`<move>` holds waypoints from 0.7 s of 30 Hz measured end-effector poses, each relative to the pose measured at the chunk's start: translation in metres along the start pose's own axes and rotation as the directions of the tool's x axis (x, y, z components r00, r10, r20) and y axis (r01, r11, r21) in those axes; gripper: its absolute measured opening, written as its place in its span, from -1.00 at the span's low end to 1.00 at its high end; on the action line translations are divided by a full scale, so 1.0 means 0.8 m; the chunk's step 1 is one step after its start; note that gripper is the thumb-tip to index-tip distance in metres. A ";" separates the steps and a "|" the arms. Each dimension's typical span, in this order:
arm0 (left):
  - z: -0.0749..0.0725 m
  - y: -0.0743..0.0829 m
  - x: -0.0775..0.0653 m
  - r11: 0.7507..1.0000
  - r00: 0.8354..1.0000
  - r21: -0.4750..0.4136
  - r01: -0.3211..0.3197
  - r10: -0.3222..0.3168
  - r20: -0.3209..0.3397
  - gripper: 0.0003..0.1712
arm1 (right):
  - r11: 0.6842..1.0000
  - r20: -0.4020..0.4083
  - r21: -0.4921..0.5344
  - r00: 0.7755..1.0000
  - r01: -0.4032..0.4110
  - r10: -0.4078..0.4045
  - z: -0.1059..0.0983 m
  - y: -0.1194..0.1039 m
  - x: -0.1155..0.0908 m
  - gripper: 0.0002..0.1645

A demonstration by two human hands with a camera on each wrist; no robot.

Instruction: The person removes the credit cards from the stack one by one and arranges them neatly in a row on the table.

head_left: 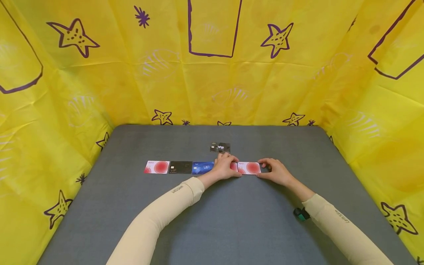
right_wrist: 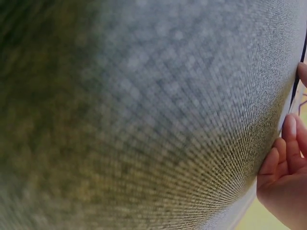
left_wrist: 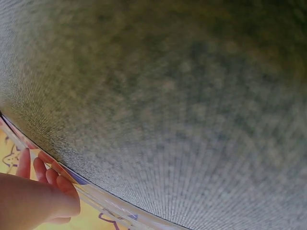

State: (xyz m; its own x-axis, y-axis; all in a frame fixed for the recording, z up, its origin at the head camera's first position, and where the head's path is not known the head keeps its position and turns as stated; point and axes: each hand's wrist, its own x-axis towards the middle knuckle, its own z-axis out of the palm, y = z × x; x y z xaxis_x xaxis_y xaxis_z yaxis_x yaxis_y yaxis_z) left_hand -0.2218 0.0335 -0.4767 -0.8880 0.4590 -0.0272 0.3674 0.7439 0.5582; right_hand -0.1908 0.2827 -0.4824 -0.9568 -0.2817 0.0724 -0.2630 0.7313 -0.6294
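Five bank-style cards lie in a row on the grey table. From the left come a white card with red circles (head_left: 157,167), a black VIP card (head_left: 180,167), a blue VIP card (head_left: 202,168), a partly covered red-patterned card (head_left: 233,166), and a second white card with red circles (head_left: 249,168) at the right end. My left hand (head_left: 226,166) covers much of the fourth card, its thumb and finger at the end card's left corners. My right hand (head_left: 276,171) pinches that end card at its right corners. Both wrist views show curled fingers at their margins.
Behind the row lies another black Vip card (head_left: 220,147), just beyond my left fingers. Yellow cloth (head_left: 212,84) with purple starfish drawings hangs around the back and sides of the table (head_left: 212,228). A dark and green band (head_left: 301,214) is at my right wrist.
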 end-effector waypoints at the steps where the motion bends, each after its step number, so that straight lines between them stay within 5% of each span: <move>1: -0.001 0.000 0.000 1.000 1.000 0.000 0.001 -0.001 0.001 -0.37 | 1.000 0.000 0.000 1.000 -0.001 0.001 0.000 0.000 0.000 -0.41; 21: -0.002 0.003 -0.003 1.000 1.000 0.006 0.011 -0.011 0.011 -0.38 | 1.000 0.007 0.012 1.000 -0.018 0.018 0.000 -0.002 -0.003 -0.40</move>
State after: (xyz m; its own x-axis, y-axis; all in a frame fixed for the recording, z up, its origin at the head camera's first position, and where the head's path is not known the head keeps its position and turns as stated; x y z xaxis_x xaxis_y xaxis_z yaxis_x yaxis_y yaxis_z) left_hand -0.2194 0.0335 -0.4735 -0.8890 0.4560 -0.0426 0.3592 0.7519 0.5528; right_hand -0.1882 0.2823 -0.4815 -0.9604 -0.2729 0.0554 -0.2439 0.7285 -0.6401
